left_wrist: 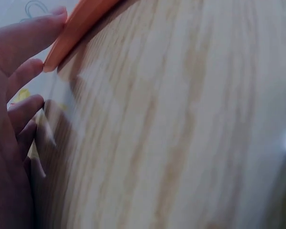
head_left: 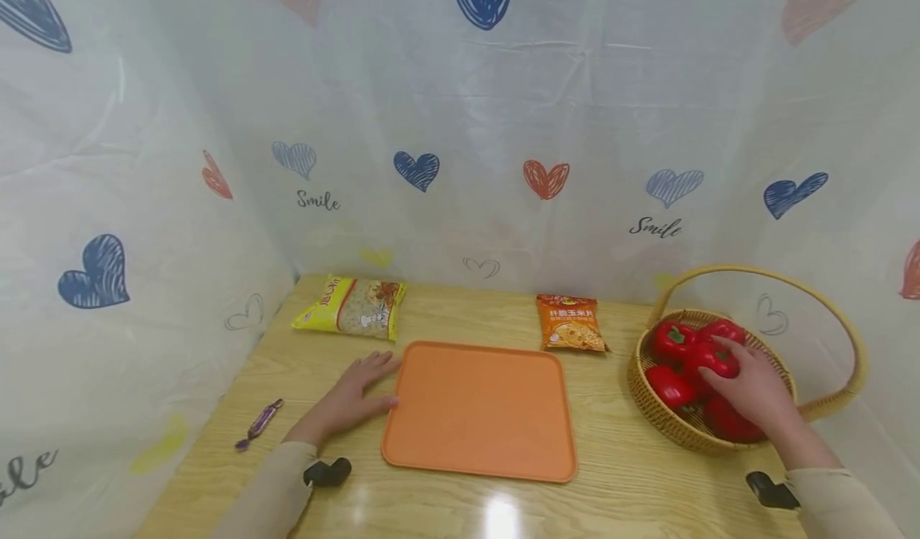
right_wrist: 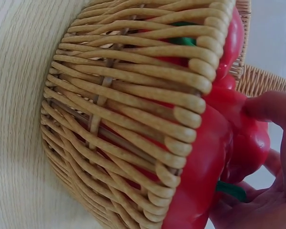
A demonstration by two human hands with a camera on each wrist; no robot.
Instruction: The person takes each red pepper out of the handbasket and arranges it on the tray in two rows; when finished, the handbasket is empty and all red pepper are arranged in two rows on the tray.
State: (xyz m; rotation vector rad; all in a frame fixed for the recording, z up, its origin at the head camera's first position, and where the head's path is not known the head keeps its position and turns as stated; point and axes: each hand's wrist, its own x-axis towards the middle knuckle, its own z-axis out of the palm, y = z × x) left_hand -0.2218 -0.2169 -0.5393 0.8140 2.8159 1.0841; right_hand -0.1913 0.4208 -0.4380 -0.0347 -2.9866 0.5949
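"Where is the red pepper?"

"The red pepper [head_left: 699,358] sits on top of other red peppers in a round wicker basket [head_left: 652,410], at the right of the wooden tabletop [head_left: 618,495]. It is directly under the right hand [head_left: 755,387], well apart from the left."

"How does each hand stand?"

"The right hand pinches that pepper, thumb on one side and fingers on another. The left hand [head_left: 352,394] has its fingers extended and loosely spread, its thumb touching the left edge of an orange tray [head_left: 481,411]."

"What lies around them?"

"The tray lies between the hands. A yellow packet [head_left: 355,307] lies beyond the left hand, and a purple wrapped candy [head_left: 261,423] to its left. A small orange snack bag [head_left: 571,323] lies behind the tray, left of the basket."
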